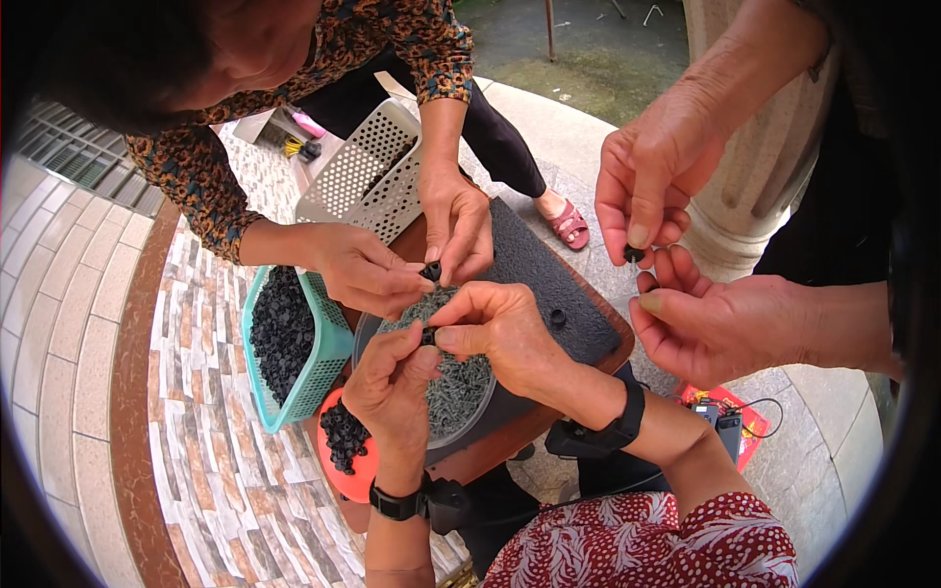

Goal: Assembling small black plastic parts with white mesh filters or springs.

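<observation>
My left hand (390, 390) and my right hand (502, 335) meet above a round basin (477, 419). Between their fingertips is a small black rubber-like part (428, 336), pinched from both sides. The fingers cover much of it, so its exact kind cannot be made out. Many small grey-green pieces (461, 387) fill the basin below. To the right of my right hand, a loose black ring-shaped part (558, 318) rests on the dark textured mat (593, 338). Left of my left hand, an orange-red dish (338, 478) carries a heap of black parts (345, 437).
A teal basket (317, 380) of black pieces stands at the left, with a white perforated basket (345, 167) behind. Across from me, a co-worker's hands (377, 269) hold a black part; another person's hands (720, 314) do likewise at right. A dark device (723, 426) lies lower right.
</observation>
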Available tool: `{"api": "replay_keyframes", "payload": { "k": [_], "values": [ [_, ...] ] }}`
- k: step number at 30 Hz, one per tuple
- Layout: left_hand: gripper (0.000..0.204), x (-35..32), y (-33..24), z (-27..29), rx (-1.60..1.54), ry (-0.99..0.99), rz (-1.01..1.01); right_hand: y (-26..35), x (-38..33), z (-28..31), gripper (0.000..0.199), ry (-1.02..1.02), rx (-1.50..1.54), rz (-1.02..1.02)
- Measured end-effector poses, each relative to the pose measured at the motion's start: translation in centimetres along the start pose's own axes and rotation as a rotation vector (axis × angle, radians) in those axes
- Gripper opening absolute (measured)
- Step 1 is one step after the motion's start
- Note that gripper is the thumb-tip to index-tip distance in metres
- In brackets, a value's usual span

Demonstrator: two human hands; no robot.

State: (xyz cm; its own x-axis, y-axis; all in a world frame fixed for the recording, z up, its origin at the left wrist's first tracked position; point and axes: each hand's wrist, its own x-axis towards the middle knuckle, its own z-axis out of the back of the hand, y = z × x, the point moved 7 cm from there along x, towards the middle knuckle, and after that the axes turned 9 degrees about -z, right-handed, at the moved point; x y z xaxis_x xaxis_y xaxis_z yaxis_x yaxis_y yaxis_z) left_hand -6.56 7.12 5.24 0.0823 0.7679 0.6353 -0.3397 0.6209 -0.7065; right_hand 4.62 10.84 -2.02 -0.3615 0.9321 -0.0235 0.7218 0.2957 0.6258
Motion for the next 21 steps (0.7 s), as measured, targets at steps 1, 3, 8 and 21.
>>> {"api": "replay_keyframes", "payload": {
  "k": [1, 3, 8, 21],
  "values": [
    [0.020, -0.01, 0.00, 0.07, -0.002, -0.002, 0.000, -0.02, 0.02, -0.07, 0.012, 0.002, -0.004, -0.001],
    [0.020, 0.16, -0.13, -0.06, -0.013, 0.003, -0.007, 0.13, 0.05, 0.00, 0.012, -0.003, -0.016, 0.007],
    [0.020, 0.19, 0.14, 0.24, -0.025, -0.019, 0.005, -0.05, 0.32, -0.15, 0.011, -0.013, -0.016, 0.009],
    [0.021, 0.45, -0.33, 0.54, 0.011, -0.031, -0.024, -0.06, 0.56, -0.44, 0.012, -0.012, -0.009, 0.005]
  ]
}}
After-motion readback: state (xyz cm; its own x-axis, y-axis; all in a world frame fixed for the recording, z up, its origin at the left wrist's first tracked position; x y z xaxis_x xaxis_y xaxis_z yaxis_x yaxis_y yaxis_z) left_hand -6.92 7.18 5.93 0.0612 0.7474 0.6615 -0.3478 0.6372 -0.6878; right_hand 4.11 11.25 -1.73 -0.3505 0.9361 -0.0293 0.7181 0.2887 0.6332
